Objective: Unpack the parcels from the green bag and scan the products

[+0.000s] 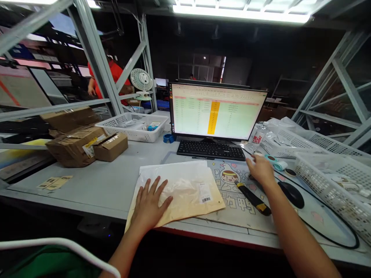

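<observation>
Cream paper forms the envelope [187,195], which lies at the near middle of the table [98,189], its label [205,193] face up toward the right end. The left hand [149,210] lies flat on the envelope's left part, fingers spread, grasping nothing. Its near left corner seems to hang past the table's near edge, so a tug with that hand's weight off could slide it to the floor. The right hand [261,170] is at the keyboard's [210,150] near right corner, fingers partly curled (whether they pinch something small, I cannot tell). The knife [252,199] lies just left of the right forearm [285,214]; a leftward swing could knock it, and any exposed blade might nick skin or paper. Hasty reaching could also bump the mouse [291,194], the rolls [280,165] or the bottle [259,136] on the right.
</observation>
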{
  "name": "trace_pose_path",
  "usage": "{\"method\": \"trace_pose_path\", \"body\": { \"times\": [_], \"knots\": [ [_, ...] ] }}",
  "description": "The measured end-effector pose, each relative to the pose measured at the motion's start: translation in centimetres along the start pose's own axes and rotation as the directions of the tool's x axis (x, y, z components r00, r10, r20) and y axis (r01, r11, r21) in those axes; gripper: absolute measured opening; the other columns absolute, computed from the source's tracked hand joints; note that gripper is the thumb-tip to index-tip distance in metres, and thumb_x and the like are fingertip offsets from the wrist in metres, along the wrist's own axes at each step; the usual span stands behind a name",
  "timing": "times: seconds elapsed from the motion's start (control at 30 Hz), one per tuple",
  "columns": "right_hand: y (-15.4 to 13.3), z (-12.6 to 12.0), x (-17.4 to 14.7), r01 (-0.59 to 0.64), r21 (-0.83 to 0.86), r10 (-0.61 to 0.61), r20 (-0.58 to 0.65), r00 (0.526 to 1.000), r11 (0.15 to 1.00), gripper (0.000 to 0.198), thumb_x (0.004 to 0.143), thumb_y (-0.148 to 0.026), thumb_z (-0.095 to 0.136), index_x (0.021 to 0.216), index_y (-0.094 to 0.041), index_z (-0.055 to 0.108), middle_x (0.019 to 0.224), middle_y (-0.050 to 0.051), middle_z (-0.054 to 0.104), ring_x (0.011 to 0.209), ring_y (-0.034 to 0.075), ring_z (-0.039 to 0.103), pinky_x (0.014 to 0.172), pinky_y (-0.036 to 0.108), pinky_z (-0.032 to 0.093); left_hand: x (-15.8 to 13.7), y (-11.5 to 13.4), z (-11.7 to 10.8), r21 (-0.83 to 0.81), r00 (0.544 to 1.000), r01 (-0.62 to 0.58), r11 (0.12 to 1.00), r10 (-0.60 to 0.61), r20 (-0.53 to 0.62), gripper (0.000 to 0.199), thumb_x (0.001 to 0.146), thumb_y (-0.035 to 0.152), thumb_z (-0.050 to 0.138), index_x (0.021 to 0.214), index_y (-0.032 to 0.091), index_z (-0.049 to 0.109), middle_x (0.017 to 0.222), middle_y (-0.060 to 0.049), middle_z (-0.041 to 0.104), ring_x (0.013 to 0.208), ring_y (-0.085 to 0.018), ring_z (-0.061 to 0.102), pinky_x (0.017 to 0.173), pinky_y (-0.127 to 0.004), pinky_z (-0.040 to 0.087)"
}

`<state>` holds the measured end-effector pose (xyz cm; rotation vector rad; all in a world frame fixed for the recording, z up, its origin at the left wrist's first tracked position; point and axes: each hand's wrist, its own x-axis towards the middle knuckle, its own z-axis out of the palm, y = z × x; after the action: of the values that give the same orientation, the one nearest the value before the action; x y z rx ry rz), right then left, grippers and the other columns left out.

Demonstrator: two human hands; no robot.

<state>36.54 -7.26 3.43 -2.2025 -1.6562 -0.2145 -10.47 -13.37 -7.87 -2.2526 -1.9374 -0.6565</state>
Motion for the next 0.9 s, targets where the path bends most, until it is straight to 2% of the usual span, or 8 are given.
{"method": "trace_pose_path", "body": {
  "times": [0.07,0.2,0.33,0.5,0.63,0.7,0.77,0.9],
  "knots": [
    [-3.4,1.3,2.0,0.107,0.065,-0.109,0.037,0.993,0.992,0.051,0.105,-0.033,0.045,0.147,-0.01,0.063,0.139,0.022,0.069,0.133,0.032,0.063,0.114,0.041,0.046,-0.2,0.2,0.1,0.005,1.0,0.006,1.0,-0.006,-0.003,0.061,0.103,0.05,0.058,0.159,0.027,0.058,0.173,-0.007,0.041,0.163,-0.042,0.03,0.131,-0.066,0.027],
    [-7.8,5.6,4.5,0.116,0.094,-0.128,0.132,0.983,0.989,0.058,0.099,-0.024,0.052,0.155,-0.013,0.056,0.148,0.02,0.064,0.135,0.031,0.06,0.115,0.041,0.047,-0.2,0.5,-0.3,-0.022,1.0,0.01,1.0,-0.01,-0.001,0.059,0.104,0.05,0.055,0.159,0.027,0.057,0.173,-0.008,0.041,0.163,-0.042,0.03,0.131,-0.067,0.027],
    [-8.7,8.6,4.3,0.059,0.089,-0.064,0.059,0.996,0.994,0.068,0.101,-0.015,0.04,0.169,-0.009,0.034,0.176,0.019,0.029,0.162,0.033,0.025,0.129,0.052,0.028,-0.1,0.0,-0.1,-0.084,0.997,0.058,0.995,-0.061,-0.041,0.065,0.103,0.054,0.056,0.159,0.022,0.056,0.176,-0.014,0.034,0.164,-0.044,0.027,0.13,-0.066,0.028],
    [-8.5,9.9,3.7,0.043,0.124,-0.059,0.126,0.99,0.991,0.057,0.09,-0.011,0.054,0.147,-0.012,0.063,0.178,0.016,0.028,0.165,0.036,0.017,0.132,0.06,0.014,-0.1,-0.5,0.6,-0.164,0.98,0.16,0.973,-0.176,-0.088,0.072,0.103,0.056,0.055,0.162,0.017,0.05,0.179,-0.02,0.025,0.163,-0.048,0.025,0.13,-0.067,0.027],
    [-8.8,9.0,3.7,0.013,0.224,-0.045,0.137,0.99,0.974,0.054,0.095,-0.014,0.05,0.148,-0.011,0.062,0.178,0.018,0.025,0.166,0.038,0.013,0.132,0.063,0.01,0.0,-0.2,0.2,-0.138,0.974,0.218,0.966,-0.224,-0.032,0.072,0.103,0.058,0.056,0.164,0.02,0.048,0.176,-0.021,0.031,0.16,-0.049,0.033,0.125,-0.067,0.036],
    [-9.4,7.9,3.5,0.01,0.312,-0.059,0.148,0.987,0.95,0.054,0.102,-0.018,0.044,0.153,-0.009,0.056,0.176,0.021,0.03,0.165,0.036,0.017,0.132,0.058,0.014,0.0,0.1,-0.3,-0.102,0.976,0.217,0.971,-0.218,-0.001,0.066,0.104,0.055,0.055,0.162,0.024,0.051,0.171,-0.02,0.041,0.155,-0.047,0.042,0.121,-0.066,0.041],
    [-10.6,6.9,2.9,0.0,0.42,-0.098,0.212,0.972,0.908,0.051,0.108,-0.031,0.043,0.152,-0.009,0.058,0.161,0.024,0.05,0.157,0.036,0.036,0.129,0.052,0.027,0.0,0.3,-0.6,-0.083,0.979,0.201,0.976,-0.203,-0.014,0.057,0.105,0.051,0.052,0.156,0.026,0.059,0.164,-0.019,0.05,0.148,-0.045,0.05,0.117,-0.065,0.045],
    [-14.0,5.4,-0.2,-0.071,0.661,-0.294,0.424,0.857,0.747,0.06,0.098,-0.061,0.067,0.132,-0.012,0.07,0.118,0.019,0.077,0.121,0.036,0.068,0.107,0.048,0.053,-0.2,-0.2,-0.6,-0.166,0.973,0.136,0.977,-0.163,-0.164,0.046,0.108,0.045,0.042,0.134,0.022,0.073,0.147,-0.018,0.063,0.132,-0.04,0.062,0.109,-0.059,0.052]
  ]
}}
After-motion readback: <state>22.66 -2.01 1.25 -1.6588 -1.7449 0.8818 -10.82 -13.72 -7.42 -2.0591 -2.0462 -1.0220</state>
